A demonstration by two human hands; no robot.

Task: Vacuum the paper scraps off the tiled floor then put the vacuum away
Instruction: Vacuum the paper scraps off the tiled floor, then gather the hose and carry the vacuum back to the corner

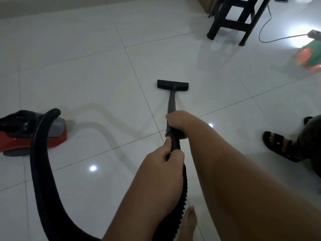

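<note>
Both my hands grip the black vacuum wand (172,101). My right hand (178,121) holds it higher up the tube, and my left hand (165,159) clasps it lower, where the ribbed hose (40,164) joins. The flat black floor nozzle (172,84) rests on the white tiled floor (86,75) ahead of me. The hose loops left to the red and grey vacuum body (33,134) at the left edge. I see no paper scraps on the tiles.
A black stool (232,20) stands at the back right, with a grey cable (265,30) trailing past it. A green and orange object (309,54) lies at the right edge. Another person's sandalled foot (279,145) is on the right. My bare foot (188,223) shows below.
</note>
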